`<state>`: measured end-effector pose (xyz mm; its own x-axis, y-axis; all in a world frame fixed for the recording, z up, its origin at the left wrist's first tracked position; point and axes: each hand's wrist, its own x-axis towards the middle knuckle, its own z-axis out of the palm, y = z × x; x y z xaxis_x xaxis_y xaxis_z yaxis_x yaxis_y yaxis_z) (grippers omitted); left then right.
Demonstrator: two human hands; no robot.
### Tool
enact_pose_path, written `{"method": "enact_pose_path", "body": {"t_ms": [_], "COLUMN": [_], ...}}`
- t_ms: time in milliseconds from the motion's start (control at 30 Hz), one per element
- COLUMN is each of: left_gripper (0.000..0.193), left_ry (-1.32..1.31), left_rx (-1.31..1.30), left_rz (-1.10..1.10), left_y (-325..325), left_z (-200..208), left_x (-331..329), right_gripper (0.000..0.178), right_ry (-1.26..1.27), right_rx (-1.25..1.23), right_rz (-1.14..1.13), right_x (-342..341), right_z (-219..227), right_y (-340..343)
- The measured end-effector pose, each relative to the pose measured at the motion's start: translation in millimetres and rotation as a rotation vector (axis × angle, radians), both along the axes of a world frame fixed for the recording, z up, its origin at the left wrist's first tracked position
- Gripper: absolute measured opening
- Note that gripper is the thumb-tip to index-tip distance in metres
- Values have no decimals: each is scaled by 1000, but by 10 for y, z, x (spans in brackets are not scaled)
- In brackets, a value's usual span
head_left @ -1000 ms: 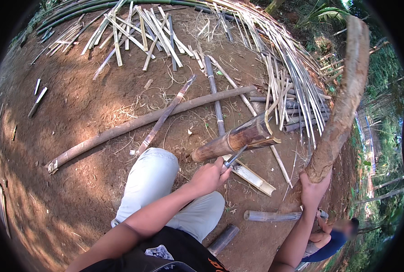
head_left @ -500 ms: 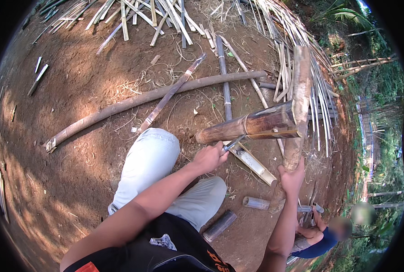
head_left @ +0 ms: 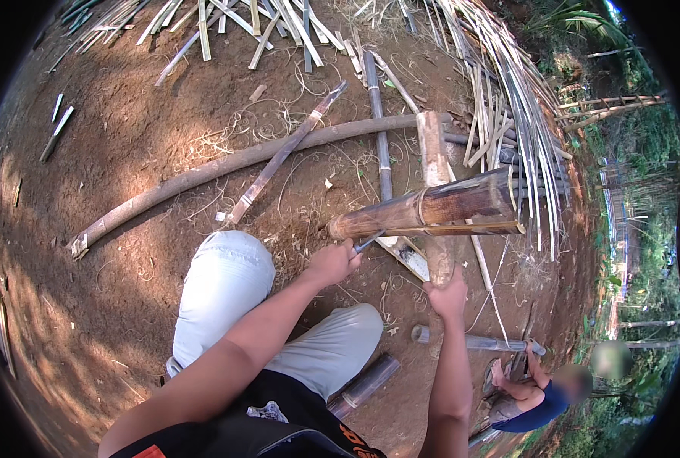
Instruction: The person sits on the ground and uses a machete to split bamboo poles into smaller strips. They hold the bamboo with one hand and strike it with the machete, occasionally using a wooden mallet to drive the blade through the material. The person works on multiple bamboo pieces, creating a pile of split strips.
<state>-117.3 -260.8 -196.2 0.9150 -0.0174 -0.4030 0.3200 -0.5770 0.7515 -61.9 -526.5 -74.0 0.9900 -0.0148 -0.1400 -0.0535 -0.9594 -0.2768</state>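
On the near side of the curved pole [head_left: 218, 166], toward its right-hand end, is the thick bamboo section [head_left: 408, 211], its broad split end pointing away to the right; whether it stands upright or leans, the view cannot settle. A narrow strip [head_left: 470, 228] is parted along its near edge. Nearer the person than the pole, the left hand [head_left: 332, 263] is closed around the handle of a knife [head_left: 369, 241], whose blade meets the bamboo at that split. The right hand [head_left: 448, 294], also on the pole's near side, is wrapped around the lower end of a wooden club [head_left: 433, 153], whose far tip overlaps the pole's right-hand end.

The bamboo section is probably stiff and hollow, light for its girth, with a smooth wall that may turn under a loose hold. Its split edges look sharp, so the unsplit end, below the ringed node, seems the safer place to grip. The strip should flex and could splinter. The club looks dense and heavy, best held low, as here, clear of the blade.
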Motion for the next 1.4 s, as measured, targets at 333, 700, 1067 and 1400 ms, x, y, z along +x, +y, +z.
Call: {"method": "enact_pose_path", "body": {"t_ms": [333, 700, 1067, 1400], "left_gripper": [50, 51, 34, 29], "left_ry": [22, 20, -100, -64], "left_rx": [174, 302, 214, 144], "left_rz": [-235, -531, -410, -353], "left_y": [182, 626, 840, 851], "left_z": [-88, -111, -613, -639], "left_x": [312, 932, 537, 527], "right_gripper": [83, 73, 68, 72], "right_ry": [24, 140, -115, -271], "right_rx": [53, 81, 458, 511], "right_rz": [-103, -199, -319, -350], "right_x": [-104, -204, -838, -925], "right_z": [-712, -1125, -1448, -1659], "right_y": [-45, 285, 572, 569]}}
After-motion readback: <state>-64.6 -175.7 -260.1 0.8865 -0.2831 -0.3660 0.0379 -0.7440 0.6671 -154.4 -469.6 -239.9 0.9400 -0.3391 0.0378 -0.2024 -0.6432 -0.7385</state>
